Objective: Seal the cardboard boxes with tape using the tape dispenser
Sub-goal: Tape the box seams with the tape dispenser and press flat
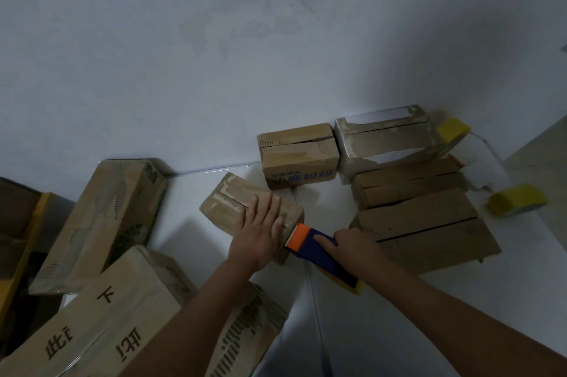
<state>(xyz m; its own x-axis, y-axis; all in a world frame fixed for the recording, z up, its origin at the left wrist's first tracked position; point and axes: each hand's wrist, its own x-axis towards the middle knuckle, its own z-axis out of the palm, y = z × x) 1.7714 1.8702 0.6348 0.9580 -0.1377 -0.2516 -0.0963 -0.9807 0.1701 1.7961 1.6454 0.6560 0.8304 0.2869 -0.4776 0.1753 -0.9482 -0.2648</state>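
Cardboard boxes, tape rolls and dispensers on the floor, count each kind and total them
Cardboard boxes: 8, including the small box under the left hand
Yellow tape rolls: 2
Tape dispenser: 1, gripped by the right hand
Total: 11

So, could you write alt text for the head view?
A left hand presses flat on a small box while the right hand holds a tape dispenser at its near edge. More boxes lie around on the white floor.

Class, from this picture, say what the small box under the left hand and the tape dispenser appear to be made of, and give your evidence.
Small box: brown corrugated cardboard, matte and worn; torn patches along its seam show paler paper.
Tape dispenser: probably moulded plastic, smooth blue body with an orange front; the serrated edge's material is unclear.
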